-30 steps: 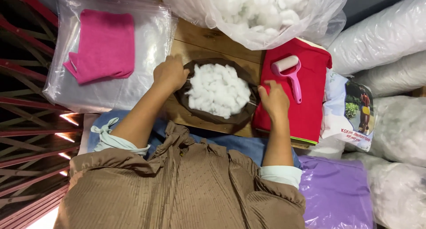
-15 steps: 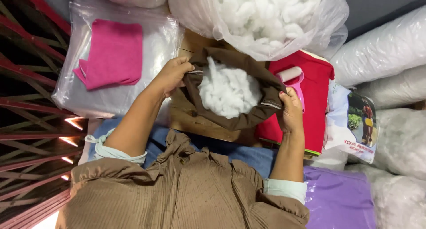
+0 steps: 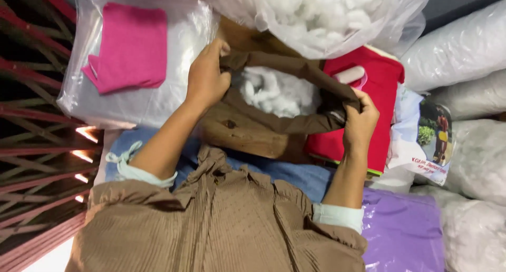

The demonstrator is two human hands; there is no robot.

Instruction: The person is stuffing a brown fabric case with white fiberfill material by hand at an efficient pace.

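Note:
A brown fabric cover is held up over a wooden surface, its mouth stretched open. White fibre stuffing fills the inside. My left hand grips the cover's left edge. My right hand grips its right edge. Both hands pull the opening apart, and the cover's lower part hangs below them.
A large clear bag of white stuffing sits just behind. A pink cloth lies on a clear plastic pack at left. A red fabric piece with a pink lint roller is at right. White plastic-wrapped packs and a purple bag crowd the right.
The cover lay flat with its stuffing showing from above; both hands have lifted its edges up and stretched the opening wider, so the stuffing now sits deeper inside.

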